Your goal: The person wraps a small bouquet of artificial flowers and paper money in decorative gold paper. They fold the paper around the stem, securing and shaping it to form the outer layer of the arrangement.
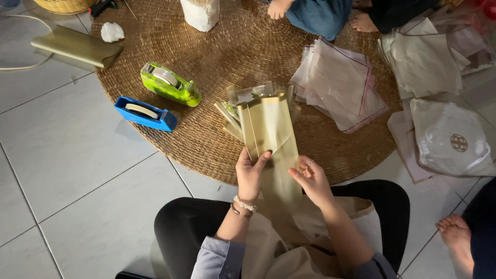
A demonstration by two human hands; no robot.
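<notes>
Both hands are up on one long, shiny gold foil pouch (268,139), held upright over the person's lap at the near edge of the round woven straw mat (227,46). The left hand (249,173) pinches the pouch's left edge with the thumb laid across the front, and the right hand (311,179) sits a little apart from it on the right edge, fingers bent against the foil, a ring on one finger. The left wrist has two bracelets, one of pale beads and one thin dark band. Right behind the held pouch there's a loose pile of more gold pouches (235,111) on the mat; they overlap too much to count. Tape dispensers: two, one lime-green (170,84) and one blue (145,113), lying side by side on the mat's left part, the blue one hanging over the edge onto the pale floor tiles (67,155). A fanned stack of clear plastic sleeves (338,82) lies to the right on the mat, with more pale bags (449,137) heaped off it further right. One flat gold packet (77,46) and one crumpled white wad (111,32) sit at top left. Other people's bare feet show too: one at the lower right (457,235), and some at the top edge (364,21).
</notes>
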